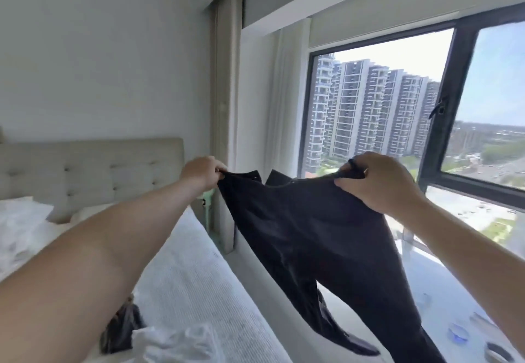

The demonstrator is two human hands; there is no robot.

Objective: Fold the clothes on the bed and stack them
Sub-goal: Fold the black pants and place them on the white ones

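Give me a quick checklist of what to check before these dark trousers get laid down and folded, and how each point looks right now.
1. Left hand grips one end of the waistband: ok.
2. Right hand grips the other end: ok.
3. Trousers hang spread out between the hands, both legs dangling: ok.
4. Trousers over the bed: not ok, they hang off its side, towards the window.
5. Free spot on the bed for laying them flat: cannot tell; a white garment and a dark garment lie at the near end.
6. Legs untwisted all the way down: cannot tell, the ends run out of view.
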